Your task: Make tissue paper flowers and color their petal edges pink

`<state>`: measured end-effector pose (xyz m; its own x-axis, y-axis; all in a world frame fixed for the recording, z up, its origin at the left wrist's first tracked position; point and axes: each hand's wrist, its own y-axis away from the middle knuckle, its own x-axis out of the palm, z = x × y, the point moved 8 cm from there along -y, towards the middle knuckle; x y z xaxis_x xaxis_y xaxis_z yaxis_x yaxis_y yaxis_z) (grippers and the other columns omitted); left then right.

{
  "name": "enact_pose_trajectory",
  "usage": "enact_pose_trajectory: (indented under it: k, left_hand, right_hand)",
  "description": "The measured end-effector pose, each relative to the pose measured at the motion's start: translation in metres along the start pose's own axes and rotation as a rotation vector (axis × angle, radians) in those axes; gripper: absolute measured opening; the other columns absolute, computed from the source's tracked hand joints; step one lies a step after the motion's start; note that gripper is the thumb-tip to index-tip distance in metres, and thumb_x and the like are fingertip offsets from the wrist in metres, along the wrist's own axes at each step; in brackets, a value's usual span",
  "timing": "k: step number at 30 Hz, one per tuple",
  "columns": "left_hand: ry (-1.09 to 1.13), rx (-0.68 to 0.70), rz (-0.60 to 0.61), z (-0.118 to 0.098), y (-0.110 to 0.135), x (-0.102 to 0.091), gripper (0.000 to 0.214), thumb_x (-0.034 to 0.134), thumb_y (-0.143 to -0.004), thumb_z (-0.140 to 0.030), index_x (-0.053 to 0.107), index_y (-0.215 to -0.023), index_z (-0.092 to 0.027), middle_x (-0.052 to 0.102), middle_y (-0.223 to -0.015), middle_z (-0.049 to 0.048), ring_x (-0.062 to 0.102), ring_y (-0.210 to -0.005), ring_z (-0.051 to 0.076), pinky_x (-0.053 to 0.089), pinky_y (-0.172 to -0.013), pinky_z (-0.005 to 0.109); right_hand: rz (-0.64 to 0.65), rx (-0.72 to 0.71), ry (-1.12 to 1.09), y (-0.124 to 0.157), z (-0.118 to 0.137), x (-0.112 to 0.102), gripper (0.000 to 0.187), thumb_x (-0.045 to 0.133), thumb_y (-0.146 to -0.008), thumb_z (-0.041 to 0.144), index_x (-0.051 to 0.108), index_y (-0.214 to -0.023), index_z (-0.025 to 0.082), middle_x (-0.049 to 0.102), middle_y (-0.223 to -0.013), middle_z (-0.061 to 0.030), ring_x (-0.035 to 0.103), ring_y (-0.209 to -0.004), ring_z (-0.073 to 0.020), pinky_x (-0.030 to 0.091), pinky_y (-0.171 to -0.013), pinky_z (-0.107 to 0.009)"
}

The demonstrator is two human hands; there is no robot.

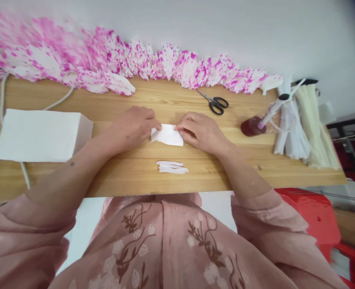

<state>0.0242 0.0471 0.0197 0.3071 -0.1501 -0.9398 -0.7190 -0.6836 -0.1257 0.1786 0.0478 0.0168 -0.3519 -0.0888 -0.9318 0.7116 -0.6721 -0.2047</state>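
Observation:
My left hand (pixel 135 127) and my right hand (pixel 203 131) pinch a small white sheet (pixel 167 135), thin like paper or cloth, just above or on the tabletop. The left thumb and fingers close on its upper left corner, while the right fingertips grip its right side. Whether the sheet is one layer or several, I cannot tell. Between the sheet and the table's front edge lie several narrow white folded strips (pixel 171 167), side by side. Neither hand touches them.
A thick white stack (pixel 34 135) lies left, near white cords. Pink-and-white crumpled pieces (pixel 165 62) line the wall. Black-handled scissors (pixel 218 105) lie beyond my right hand. Rightward stand a jar of dark red liquid (pixel 252 126) and white and cream strip bundles (pixel 291 132). A red stool (pixel 312 216) stands below.

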Motion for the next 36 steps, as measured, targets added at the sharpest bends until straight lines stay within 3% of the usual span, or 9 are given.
enact_pose_trajectory:
  k: [9,14,17,20,23,36]
  left_hand:
    - [-0.040,-0.035,0.045,-0.008,-0.006,-0.004,0.037,0.038,-0.101,-0.029,0.071,-0.092,-0.017,0.068,-0.105,0.0101,0.061,-0.095,0.024,0.043,-0.086,0.037]
    - [-0.119,-0.069,0.057,-0.006,-0.012,0.004,0.031,0.045,-0.100,-0.034,0.069,-0.092,-0.016,0.069,-0.099,0.0088,0.062,-0.095,0.025,0.042,-0.085,0.036]
    - [-0.170,-0.108,0.022,-0.004,-0.012,0.004,0.024,0.050,-0.098,-0.033,0.068,-0.103,-0.016,0.070,-0.099,0.0084,0.062,-0.097,0.026,0.042,-0.088,0.038]
    - [-0.193,-0.122,0.022,-0.004,-0.012,0.005,0.029,0.049,-0.099,-0.033,0.065,-0.116,-0.017,0.069,-0.105,0.0093,0.061,-0.102,0.027,0.040,-0.092,0.039]
    - [-0.189,-0.098,0.062,-0.005,-0.012,0.008,0.030,0.045,-0.101,-0.033,0.068,-0.112,-0.017,0.069,-0.104,0.0092,0.061,-0.102,0.027,0.039,-0.093,0.040]
    - [-0.147,-0.069,0.035,-0.006,-0.013,0.008,0.031,0.044,-0.100,-0.031,0.071,-0.108,-0.019,0.069,-0.102,0.0085,0.059,-0.099,0.026,0.039,-0.093,0.041]
  right_hand:
    - [0.023,0.065,0.078,-0.005,0.001,0.001,0.030,0.045,-0.102,0.040,0.068,-0.099,0.021,0.070,-0.098,-0.0093,0.060,-0.089,-0.0239,0.041,-0.075,-0.035]
    - [0.010,0.130,0.132,-0.004,-0.003,0.005,0.035,0.048,-0.101,0.044,0.065,-0.116,0.018,0.072,-0.102,-0.0108,0.062,-0.091,-0.0257,0.043,-0.078,-0.036]
    - [-0.002,0.102,0.160,-0.004,-0.002,0.007,0.042,0.044,-0.102,0.047,0.062,-0.127,0.019,0.072,-0.106,-0.0115,0.063,-0.095,-0.0265,0.044,-0.081,-0.037]
    - [0.003,0.058,0.174,-0.005,0.001,0.008,0.042,0.039,-0.103,0.047,0.069,-0.116,0.020,0.072,-0.103,-0.0105,0.062,-0.095,-0.0257,0.043,-0.080,-0.037]
    - [-0.008,0.036,0.164,-0.005,0.002,0.006,0.043,0.037,-0.104,0.045,0.072,-0.106,0.021,0.071,-0.096,-0.0096,0.061,-0.091,-0.0245,0.041,-0.077,-0.037]
    - [-0.060,-0.011,0.101,-0.012,0.007,0.010,0.046,0.041,-0.101,0.054,0.072,-0.102,0.020,0.069,-0.095,-0.0088,0.055,-0.091,-0.0240,0.037,-0.077,-0.037]
